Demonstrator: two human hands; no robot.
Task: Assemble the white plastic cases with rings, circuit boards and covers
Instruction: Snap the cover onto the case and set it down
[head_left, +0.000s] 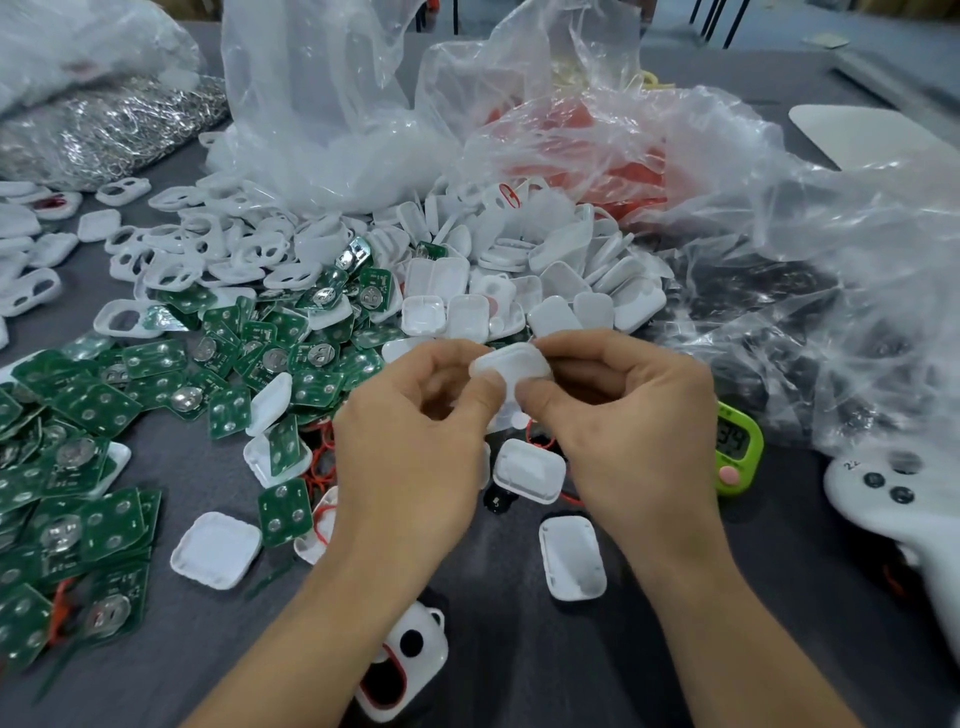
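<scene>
Pinching one white case (511, 366) from both sides with the curled fingers (441, 358) of left hand (410, 441) and right hand (628, 431), held clear of the bench (545, 660) just before the heap of covers (545, 270), likely to squeeze its halves shut evenly

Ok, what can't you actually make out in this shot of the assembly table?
All in the head view:
The held white case: fingers of the left hand and right hand cover it, so whether a board sits inside is hidden.
The green timer: the right hand covers its left edge, and the digits are blurred.
The dark parts in the clear bag: crumpled plastic blurs them.
The white device: cut off by the right edge.
</scene>
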